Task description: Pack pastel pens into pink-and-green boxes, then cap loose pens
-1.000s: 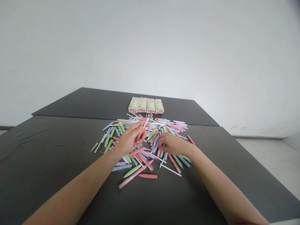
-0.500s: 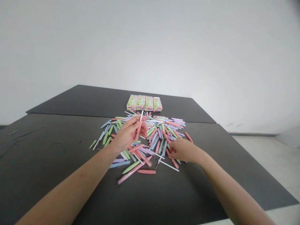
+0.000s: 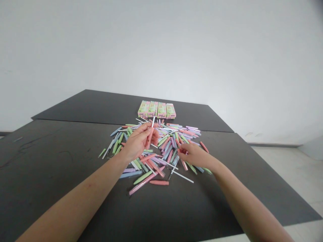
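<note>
My left hand (image 3: pixel 137 143) is closed around a coral pen barrel (image 3: pixel 149 138), held upright above the pile. A white pen refill (image 3: pixel 153 121) with a dark tip sticks out of the barrel's top. Low over the right side of the pile, my right hand (image 3: pixel 193 155) has its fingers curled and pressed together. What lies between those fingertips, if anything, is hidden. Coral, blue and green pen parts lie under and around it. The pile of loose pen parts (image 3: pixel 166 153) mixes pastel barrels, clear-ended caps and white refills.
Several pink-and-green boxes (image 3: pixel 152 109) marked 5 stand in a row behind the pile. The black tabletop (image 3: pixel 83 141) shows a seam across it behind the pile. A single coral barrel (image 3: pixel 159 183) and a long pink clear-ended piece (image 3: pixel 142 185) lie at the pile's front.
My right hand has moved slightly left and away from me over the pile, uncovering green and blue pieces by its wrist. My left hand still holds the coral barrel with the refill.
</note>
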Motion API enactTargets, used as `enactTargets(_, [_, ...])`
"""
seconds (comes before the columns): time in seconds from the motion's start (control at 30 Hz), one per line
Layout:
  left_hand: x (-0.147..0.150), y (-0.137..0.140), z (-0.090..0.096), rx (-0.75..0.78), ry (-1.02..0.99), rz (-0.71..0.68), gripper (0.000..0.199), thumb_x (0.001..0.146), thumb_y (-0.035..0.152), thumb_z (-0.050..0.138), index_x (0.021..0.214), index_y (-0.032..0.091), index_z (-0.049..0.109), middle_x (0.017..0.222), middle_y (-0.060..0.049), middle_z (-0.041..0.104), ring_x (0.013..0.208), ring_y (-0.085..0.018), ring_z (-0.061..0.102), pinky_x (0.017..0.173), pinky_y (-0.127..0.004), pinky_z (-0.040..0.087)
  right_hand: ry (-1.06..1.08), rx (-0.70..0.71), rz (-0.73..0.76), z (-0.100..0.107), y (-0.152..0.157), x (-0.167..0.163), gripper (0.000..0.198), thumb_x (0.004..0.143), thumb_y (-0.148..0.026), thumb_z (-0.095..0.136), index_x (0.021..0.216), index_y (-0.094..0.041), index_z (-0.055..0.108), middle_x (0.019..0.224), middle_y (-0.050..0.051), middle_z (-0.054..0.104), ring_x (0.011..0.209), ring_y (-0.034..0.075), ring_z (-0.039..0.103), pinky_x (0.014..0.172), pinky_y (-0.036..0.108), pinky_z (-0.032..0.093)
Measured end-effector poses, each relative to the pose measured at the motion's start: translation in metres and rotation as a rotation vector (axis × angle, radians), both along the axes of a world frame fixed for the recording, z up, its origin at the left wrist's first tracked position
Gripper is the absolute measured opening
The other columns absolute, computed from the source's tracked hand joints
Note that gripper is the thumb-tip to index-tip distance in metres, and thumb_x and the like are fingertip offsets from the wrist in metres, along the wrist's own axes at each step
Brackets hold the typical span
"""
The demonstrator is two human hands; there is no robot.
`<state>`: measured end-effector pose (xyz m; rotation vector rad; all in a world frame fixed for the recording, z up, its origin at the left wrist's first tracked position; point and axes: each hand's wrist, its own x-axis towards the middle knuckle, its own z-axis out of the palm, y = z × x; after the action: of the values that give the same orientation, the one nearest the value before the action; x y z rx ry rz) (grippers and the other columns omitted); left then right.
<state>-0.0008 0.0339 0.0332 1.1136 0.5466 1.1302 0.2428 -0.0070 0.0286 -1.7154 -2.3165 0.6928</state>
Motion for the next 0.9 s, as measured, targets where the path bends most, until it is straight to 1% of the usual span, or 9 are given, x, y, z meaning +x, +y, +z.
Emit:
enactTargets(0.13, [0.000, -0.001, 0.002, -0.002, 0.000, 0.001, 0.026, 0.086, 0.028, 0.060, 0.107, 0.014, 0.056, 0.073, -0.003, 0.063, 0.055, -0.013, 0.060, 0.036, -0.016, 0.031, 0.619, -0.284, -0.004, 0.001, 0.006, -0.007, 0.032, 0.094, -0.047, 0.046, 0.082, -0.019, 0.054, 0.053, -0.004, 0.059, 0.043, 0.009, 0.051, 0.044, 0.019, 0.038])
enactTargets(0.2, [0.000, -0.001, 0.002, 0.002, 0.003, -0.002, 0.026, 0.087, 0.028, 0.059, 0.108, 0.013, 0.056, 0.073, -0.003, 0.063, 0.054, -0.012, 0.059, 0.036, -0.016, 0.031, 0.880, -0.387, 0.016, -0.001, 0.009, -0.014, 0.031, 0.092, -0.048, 0.052, 0.087, -0.018, 0.056, 0.060, -0.001, 0.063, 0.048, 0.009, 0.055, 0.045, 0.017, 0.041])
enactTargets(0.27, [0.000, -0.001, 0.001, 0.011, 0.006, -0.009, 0.025, 0.088, 0.027, 0.057, 0.108, 0.013, 0.056, 0.073, -0.003, 0.063, 0.054, -0.012, 0.059, 0.036, -0.016, 0.030, 1.046, -0.443, 0.047, -0.003, 0.011, -0.020, 0.030, 0.089, -0.046, 0.058, 0.094, -0.017, 0.059, 0.072, 0.003, 0.068, 0.054, 0.009, 0.060, 0.046, 0.017, 0.043])
enactTargets(0.33, [0.000, 0.000, 0.000, 0.023, 0.005, -0.013, 0.024, 0.089, 0.027, 0.056, 0.108, 0.013, 0.056, 0.073, -0.003, 0.062, 0.053, -0.012, 0.058, 0.035, -0.016, 0.029, 1.099, -0.463, 0.063, -0.003, 0.012, -0.024, 0.030, 0.088, -0.045, 0.060, 0.096, -0.016, 0.059, 0.078, 0.005, 0.069, 0.054, 0.009, 0.060, 0.045, 0.016, 0.042])
enactTargets(0.43, [0.000, 0.001, -0.002, 0.025, 0.004, -0.011, 0.023, 0.088, 0.027, 0.056, 0.108, 0.013, 0.056, 0.073, -0.003, 0.062, 0.053, -0.012, 0.059, 0.035, -0.016, 0.030, 0.996, -0.401, 0.032, -0.002, 0.015, -0.026, 0.033, 0.090, -0.050, 0.056, 0.089, -0.017, 0.057, 0.067, 0.001, 0.065, 0.049, 0.009, 0.055, 0.044, 0.018, 0.040])
enactTargets(0.57, [0.000, 0.002, -0.003, 0.034, -0.013, -0.018, 0.023, 0.088, 0.027, 0.056, 0.107, 0.014, 0.056, 0.073, -0.003, 0.063, 0.053, -0.012, 0.060, 0.033, -0.015, 0.029, 0.548, -0.111, -0.002, -0.007, 0.017, -0.029, 0.033, 0.093, -0.049, 0.049, 0.081, -0.019, 0.057, 0.052, -0.004, 0.055, 0.044, 0.009, 0.047, 0.046, 0.021, 0.034])
enactTargets(0.73, [-0.001, 0.001, -0.003, 0.034, -0.028, -0.018, 0.024, 0.086, 0.026, 0.058, 0.107, 0.014, 0.057, 0.072, -0.003, 0.063, 0.052, -0.012, 0.060, 0.033, -0.014, 0.029, 0.017, 0.203, 0.023, -0.025, 0.017, -0.037, 0.020, 0.090, -0.033, 0.056, 0.082, -0.016, 0.063, 0.073, 0.004, 0.067, 0.066, 0.015, 0.058, 0.061, 0.026, 0.036])
enactTargets(0.83, [0.000, 0.001, -0.002, 0.023, -0.022, -0.012, 0.025, 0.086, 0.027, 0.059, 0.107, 0.014, 0.057, 0.073, -0.003, 0.063, 0.052, -0.012, 0.060, 0.033, -0.014, 0.029, -0.118, 0.290, 0.060, -0.024, 0.009, -0.042, 0.017, 0.090, -0.029, 0.055, 0.090, -0.014, 0.064, 0.085, 0.009, 0.069, 0.078, 0.020, 0.061, 0.068, 0.028, 0.038])
enactTargets(0.9, [0.000, 0.000, -0.002, 0.018, -0.014, -0.011, 0.026, 0.086, 0.028, 0.059, 0.107, 0.014, 0.057, 0.073, -0.003, 0.064, 0.051, -0.011, 0.059, 0.033, -0.014, 0.029, -0.113, 0.343, 0.073, -0.016, -0.001, -0.047, 0.018, 0.090, -0.027, 0.054, 0.098, -0.014, 0.064, 0.093, 0.011, 0.068, 0.084, 0.021, 0.061, 0.070, 0.029, 0.039])
